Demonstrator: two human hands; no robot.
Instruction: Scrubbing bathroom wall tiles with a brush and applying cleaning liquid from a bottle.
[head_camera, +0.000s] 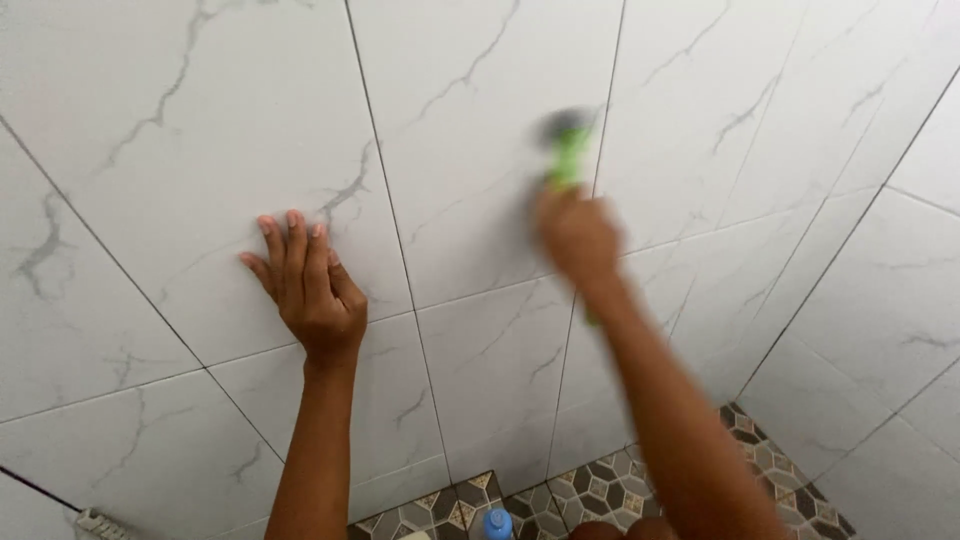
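Observation:
My left hand (308, 282) lies flat against the white marble-pattern wall tiles (200, 130), fingers together and pointing up, holding nothing. My right hand (578, 238) is blurred with motion and grips a green-handled brush (567, 150) whose dark head presses on the wall near a vertical grout line. The brush handle shows above my fist and a green bit below it.
A corner where two tiled walls meet runs down at the right (800, 310). The patterned floor tiles (610, 490) lie below. A blue bottle cap (497, 523) stands at the bottom edge, and a small white object (95, 522) sits at the lower left.

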